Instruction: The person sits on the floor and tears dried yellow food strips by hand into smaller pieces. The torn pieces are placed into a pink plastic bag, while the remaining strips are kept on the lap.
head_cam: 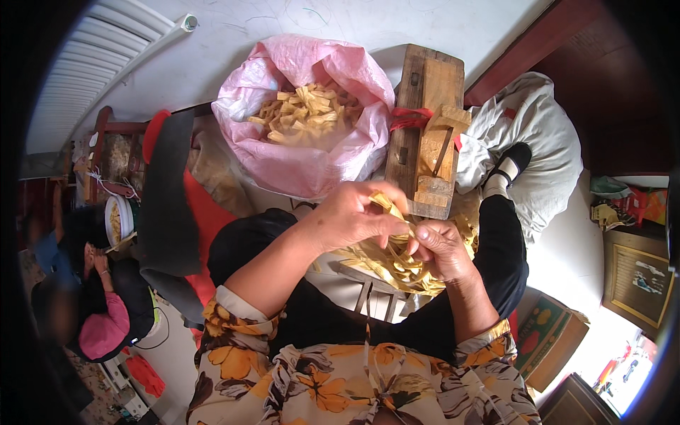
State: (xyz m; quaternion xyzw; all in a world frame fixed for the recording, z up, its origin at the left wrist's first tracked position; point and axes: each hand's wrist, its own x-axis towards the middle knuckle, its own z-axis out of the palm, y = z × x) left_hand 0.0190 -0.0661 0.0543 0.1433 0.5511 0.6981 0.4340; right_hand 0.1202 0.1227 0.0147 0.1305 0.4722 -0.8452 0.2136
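Observation:
My left hand pinches a looped, flat yellow strip between thumb and fingers. Close beside it, my right hand grips the lower part of the same strip, thumb on top. The two sets of fingertips nearly meet and hide part of the strip. Under the hands, between my knees, hangs a loose heap of long yellow strips; their material I cannot tell for sure. Ahead stands an open pink woven sack, its top rolled down, holding many short, folded yellow pieces.
A worn wooden board bearing a slotted wooden block and red cloth leans right of the sack. Beyond are a pale cloth bundle and a cardboard box. Leftward, people sit near a white bucket; a radiator lines the wall.

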